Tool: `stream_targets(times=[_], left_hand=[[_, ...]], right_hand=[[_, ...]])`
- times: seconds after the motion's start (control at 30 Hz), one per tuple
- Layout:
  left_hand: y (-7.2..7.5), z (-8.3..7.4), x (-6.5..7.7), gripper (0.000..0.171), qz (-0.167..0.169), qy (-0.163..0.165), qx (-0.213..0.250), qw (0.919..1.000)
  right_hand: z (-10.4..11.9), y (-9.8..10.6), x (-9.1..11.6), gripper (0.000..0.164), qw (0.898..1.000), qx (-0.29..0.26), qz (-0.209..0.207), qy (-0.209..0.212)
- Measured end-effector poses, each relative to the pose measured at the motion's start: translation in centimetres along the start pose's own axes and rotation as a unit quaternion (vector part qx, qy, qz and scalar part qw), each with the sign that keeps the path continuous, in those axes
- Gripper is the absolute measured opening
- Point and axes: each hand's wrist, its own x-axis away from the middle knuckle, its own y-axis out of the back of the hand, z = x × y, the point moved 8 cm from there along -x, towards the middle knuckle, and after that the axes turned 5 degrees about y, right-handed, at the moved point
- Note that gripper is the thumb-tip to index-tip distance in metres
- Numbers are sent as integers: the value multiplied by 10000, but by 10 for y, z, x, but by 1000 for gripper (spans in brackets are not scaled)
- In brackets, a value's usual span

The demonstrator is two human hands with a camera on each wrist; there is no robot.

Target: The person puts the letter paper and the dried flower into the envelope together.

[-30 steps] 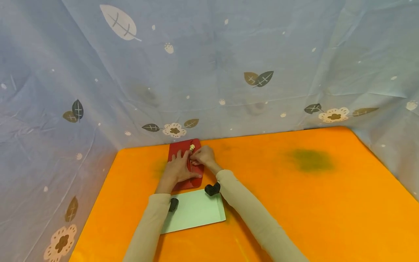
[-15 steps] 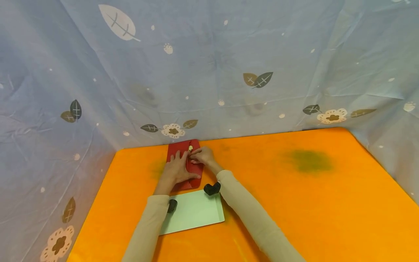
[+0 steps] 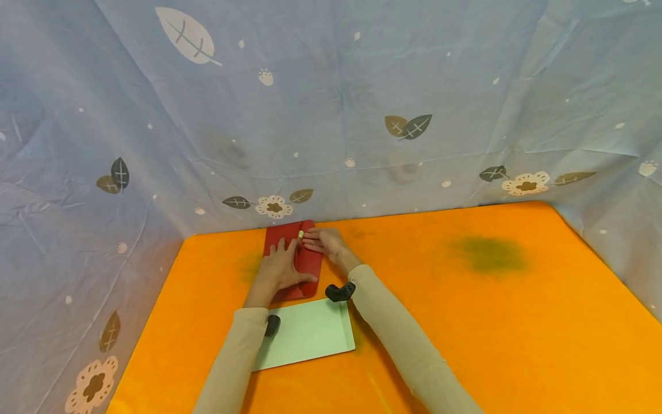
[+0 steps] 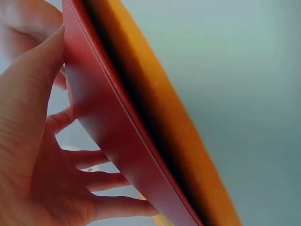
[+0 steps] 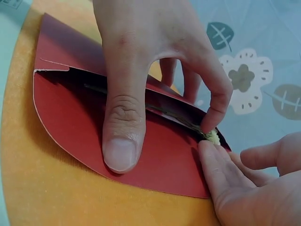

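A red envelope [image 3: 310, 265] lies on the table with its flap [image 5: 160, 174] folded back. In its mouth is a small sprig with a pale yellow flower head [image 5: 213, 137] and a thin dark stem [image 5: 164, 111] along the fold. My left hand [image 3: 279, 269] spreads over the envelope. Its thumb presses on the flap, and its index fingertip rests by the flower head. My right hand [image 3: 329, 244] lies at the envelope's far right, fingers nearly straight, their tips touching beside the flower. The right thumb [image 5: 263, 157] stands apart from those fingers.
A mint green envelope [image 3: 310, 333] lies nearer me, partly under my left forearm. Black wrist cameras [image 3: 339, 292] stick out over it. The table's orange cover [image 3: 439, 316] meets a blue leaf-patterned curtain [image 3: 331, 115] behind the red envelope.
My right fingers were bent close to the sprig; now they have straightened, and the hand has turned slightly. My left hand keeps its place on the envelope.
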Motion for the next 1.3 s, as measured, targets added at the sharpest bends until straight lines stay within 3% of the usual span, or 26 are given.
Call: stream_targets(times=[0.17,0.63,1.3], left_hand=[[-1,2,0,112,70,71,-36,9999],[-1,5,-1,112,108,134,-15,9999],[-3,2,1,109,142,121,-12,9998]], right_hand=[[-1,-6,0,38,9998,-75,195,-59],[-7,-18,-1,38,9996,-169,247,19],[-12,-19,-3,42,9967,-33,811,57]])
